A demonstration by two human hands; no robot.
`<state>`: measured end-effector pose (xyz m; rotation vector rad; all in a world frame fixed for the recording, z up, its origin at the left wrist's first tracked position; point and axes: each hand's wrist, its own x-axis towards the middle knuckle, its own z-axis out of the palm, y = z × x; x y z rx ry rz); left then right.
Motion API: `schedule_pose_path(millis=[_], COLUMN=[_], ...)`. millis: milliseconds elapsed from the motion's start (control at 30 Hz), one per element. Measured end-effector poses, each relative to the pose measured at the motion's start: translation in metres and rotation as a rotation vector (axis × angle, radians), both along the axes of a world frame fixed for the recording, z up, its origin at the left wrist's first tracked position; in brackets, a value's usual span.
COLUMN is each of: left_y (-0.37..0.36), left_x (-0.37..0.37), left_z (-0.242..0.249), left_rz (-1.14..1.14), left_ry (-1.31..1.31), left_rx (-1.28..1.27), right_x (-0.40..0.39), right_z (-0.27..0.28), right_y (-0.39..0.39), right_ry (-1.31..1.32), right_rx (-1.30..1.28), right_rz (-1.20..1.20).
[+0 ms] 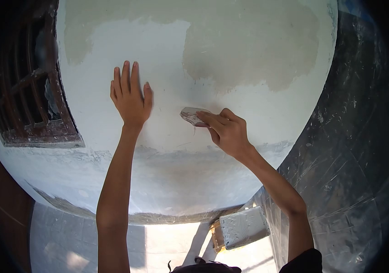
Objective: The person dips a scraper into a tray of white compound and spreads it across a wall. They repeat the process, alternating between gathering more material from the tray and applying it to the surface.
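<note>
White plastered wall (171, 59) fills our view. Our right hand (225, 131) pinches what looks like a small scraper (191, 115), pressing it against the plaster; farther up, our left hand (130, 96) lies open, fingers together, flat on the wall beside a barred window (28, 91).

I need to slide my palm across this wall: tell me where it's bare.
Bare wall lies between the left hand and the right hand, which presses a scraper to it. More lies below both forearms, down to the wall's lower edge. It is tight leftward by the window grille and rightward by the plastic sheeting.
</note>
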<state>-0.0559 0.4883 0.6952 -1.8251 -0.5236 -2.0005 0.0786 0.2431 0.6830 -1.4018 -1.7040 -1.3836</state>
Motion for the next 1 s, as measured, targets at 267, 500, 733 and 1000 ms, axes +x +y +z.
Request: schedule_pose_path(millis=[267,500,733,1000], left_y=[-0.001,-0.003,-0.004,-0.003], left_x=[-0.002,-0.004,-0.004,-0.004], left_z=[-0.001,0.001,0.002,0.001], left_rz=[-0.014,0.007,0.023,0.039], left_ry=[0.009,0.028,0.03,0.031], left_rx=[-0.011,0.001,-0.001,0.006], right_x=[0.005,0.028,0.055,0.037], right_z=[0.079,0.094,0.105,0.112], right_y=[0.025,0.055,0.038,0.021], right_ry=[0.577,0.335,0.384,0.824], right_rx=[0.099,0.215,0.371,0.821], right_rz=[0.282,0.242,-0.012,0.446])
